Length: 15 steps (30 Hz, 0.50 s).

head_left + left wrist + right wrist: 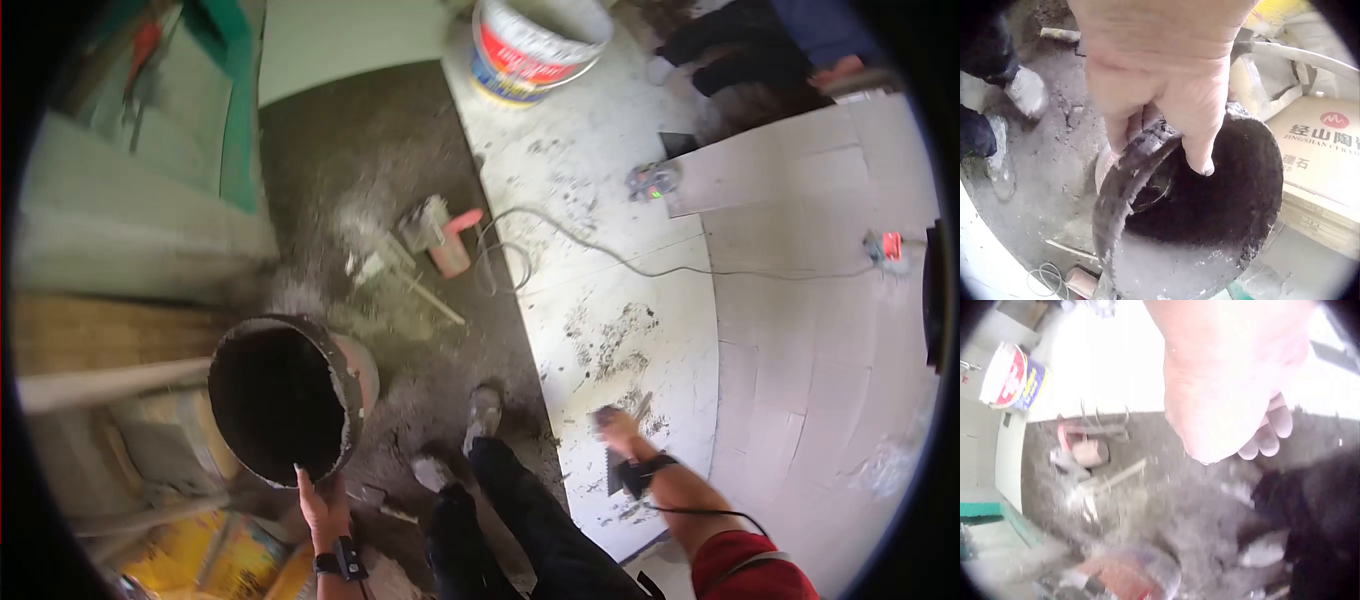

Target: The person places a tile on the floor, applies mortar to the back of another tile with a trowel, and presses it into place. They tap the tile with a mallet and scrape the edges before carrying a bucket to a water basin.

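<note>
My left hand (322, 510) (1160, 81) grips the rim of a dark, mortar-crusted bucket (358, 375) (1113, 219), thumb inside and fingers outside. The bucket is tipped, its mouth facing up toward me; its inside is mostly in shadow. Over the pale floor panel at right, my right hand (618, 430) (1235, 381) is curled round a notched trowel (613, 474), whose handle the hand largely hides. Dark crumbs of mortar (620, 340) lie on the panel beyond that hand.
A white, red and blue bucket (530, 50) stands at the far end. A mixer-like tool (448, 245) and a stick (435, 300) lie on the dirty floor; a cable (600, 255) crosses the panel. Boxes (1322, 144) stand beside the held bucket. Another person's legs (730, 50) are at upper right.
</note>
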Each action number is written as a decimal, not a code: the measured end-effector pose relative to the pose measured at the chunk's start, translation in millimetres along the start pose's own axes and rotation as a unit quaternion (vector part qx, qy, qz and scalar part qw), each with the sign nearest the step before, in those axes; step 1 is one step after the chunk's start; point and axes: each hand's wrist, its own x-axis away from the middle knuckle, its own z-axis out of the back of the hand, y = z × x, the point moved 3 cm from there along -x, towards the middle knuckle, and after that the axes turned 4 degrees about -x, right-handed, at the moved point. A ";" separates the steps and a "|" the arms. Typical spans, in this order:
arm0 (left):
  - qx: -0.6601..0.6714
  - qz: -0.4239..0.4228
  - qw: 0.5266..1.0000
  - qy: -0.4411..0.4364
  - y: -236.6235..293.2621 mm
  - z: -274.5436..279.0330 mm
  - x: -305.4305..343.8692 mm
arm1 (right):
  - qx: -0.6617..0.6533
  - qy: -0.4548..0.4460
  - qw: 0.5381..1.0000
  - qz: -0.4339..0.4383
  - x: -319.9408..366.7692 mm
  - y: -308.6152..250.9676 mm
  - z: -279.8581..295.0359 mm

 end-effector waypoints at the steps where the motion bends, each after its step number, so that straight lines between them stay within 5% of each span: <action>1: -0.003 0.025 1.000 0.018 8.9 -11.8 7.0 | 0.024 -0.054 0.993 -0.102 19.9 29.7 47.8; 2: -0.011 0.019 1.000 -0.001 22.6 -20.5 7.5 | 0.124 0.030 0.990 0.060 54.5 70.2 71.0; 3: -0.023 0.020 0.999 0.021 33.8 -24.9 5.3 | -0.199 0.061 0.945 -0.254 92.5 96.2 93.5; 4: -0.036 0.022 0.998 0.043 44.7 -37.9 10.5 | -0.306 0.166 0.880 -0.324 128.6 142.6 77.7; 5: -0.145 0.000 0.989 0.013 58.1 -57.0 31.2 | -0.317 0.148 0.852 -0.389 150.5 128.1 117.2; 8: -0.151 -0.001 0.984 0.093 84.7 -80.9 77.6 | -0.391 0.129 0.764 -0.497 247.4 96.3 198.1; 10: -0.184 0.026 0.980 0.067 102.2 -96.2 120.9 | -0.409 0.117 0.751 -0.505 297.7 75.7 219.6; 11: -0.150 0.027 0.980 0.127 102.6 -143.0 182.9 | -0.412 0.091 0.748 -0.512 318.0 67.1 224.4; 13: -0.224 0.050 0.973 0.038 151.2 -36.7 102.6 | -0.426 0.048 0.740 -0.518 352.0 55.8 216.1; 14: -0.189 0.125 0.965 -0.130 161.8 -21.6 90.4 | -0.438 0.035 0.736 -0.516 366.1 54.5 206.5; 15: -0.193 0.126 0.964 -0.134 151.7 -55.2 127.8 | -0.455 0.012 0.724 -0.518 372.1 49.6 206.3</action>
